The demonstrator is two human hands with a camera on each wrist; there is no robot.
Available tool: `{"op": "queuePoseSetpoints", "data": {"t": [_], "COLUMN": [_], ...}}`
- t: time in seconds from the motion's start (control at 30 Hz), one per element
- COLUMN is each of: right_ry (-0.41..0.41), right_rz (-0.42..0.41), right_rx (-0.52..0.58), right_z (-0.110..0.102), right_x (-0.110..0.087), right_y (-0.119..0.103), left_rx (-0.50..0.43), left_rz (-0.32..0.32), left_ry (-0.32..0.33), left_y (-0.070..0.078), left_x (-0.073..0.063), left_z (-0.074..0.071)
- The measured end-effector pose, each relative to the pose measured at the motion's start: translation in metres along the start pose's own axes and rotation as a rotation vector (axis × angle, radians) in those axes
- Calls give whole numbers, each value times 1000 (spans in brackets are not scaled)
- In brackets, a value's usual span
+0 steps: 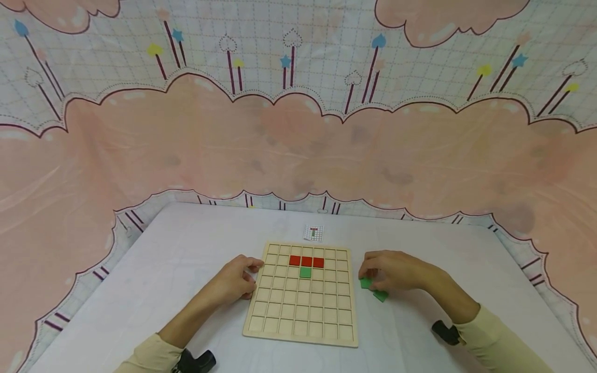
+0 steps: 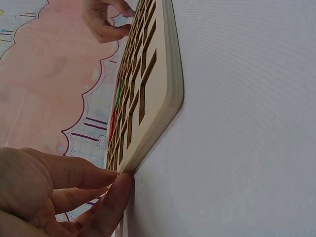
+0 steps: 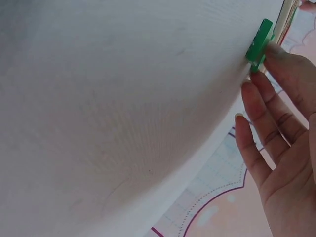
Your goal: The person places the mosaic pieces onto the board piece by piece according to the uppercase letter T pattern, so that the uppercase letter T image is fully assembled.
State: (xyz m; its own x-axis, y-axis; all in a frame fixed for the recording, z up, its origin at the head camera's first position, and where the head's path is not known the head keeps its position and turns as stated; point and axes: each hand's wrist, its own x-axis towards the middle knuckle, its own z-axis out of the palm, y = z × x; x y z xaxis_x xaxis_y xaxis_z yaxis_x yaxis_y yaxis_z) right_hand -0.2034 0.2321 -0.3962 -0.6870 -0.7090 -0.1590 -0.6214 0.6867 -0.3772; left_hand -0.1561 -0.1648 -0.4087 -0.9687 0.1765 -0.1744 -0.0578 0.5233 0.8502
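A pale wooden grid board [image 1: 275, 311] lies on the white table. Three red tiles [image 1: 306, 261] sit side by side in one of its upper rows, with one green tile [image 1: 305, 272] in the cell below the middle one. At the board's left edge, my left hand [image 1: 235, 278] grips the rim between thumb and fingers, seen close in the left wrist view [image 2: 74, 197]. To the right of the board, my right hand [image 1: 394, 270] pinches a loose green tile [image 1: 365, 283] at its fingertips. Another loose green tile [image 1: 380, 296] lies just beside the thumb.
Beyond the board's top edge lies a small pattern card [image 1: 313, 233] showing a red and green T shape on a grid. A printed cloth [image 1: 298, 145] hangs behind the table. Each wrist wears a dark camera, such as the right wrist camera [image 1: 445, 332].
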Motion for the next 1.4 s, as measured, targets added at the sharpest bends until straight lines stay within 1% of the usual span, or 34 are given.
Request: {"op": "queuePoseSetpoints", "data": {"t": [0.17,0.5,0.77,1.13,1.4], "right_ry": [7,12,-1,-5,-6], "right_rz": [-10,-21,-2,0,25], "right_rx": [-8,-16,-19,-13,-10], "right_z": [0,-1,-1,-4,-5], "right_x": [0,0,2,2,5], "right_y": [1,0,0,-1,0], "left_rx": [6,13,7,6,4], "left_rz": [-11,-14,-9,2,4], "left_ry": [1,4,4,2,2], "left_y": [0,0,-1,1,0], "left_x": [0,0,0,-1,-1], "left_z": [0,1,1,0,0]}}
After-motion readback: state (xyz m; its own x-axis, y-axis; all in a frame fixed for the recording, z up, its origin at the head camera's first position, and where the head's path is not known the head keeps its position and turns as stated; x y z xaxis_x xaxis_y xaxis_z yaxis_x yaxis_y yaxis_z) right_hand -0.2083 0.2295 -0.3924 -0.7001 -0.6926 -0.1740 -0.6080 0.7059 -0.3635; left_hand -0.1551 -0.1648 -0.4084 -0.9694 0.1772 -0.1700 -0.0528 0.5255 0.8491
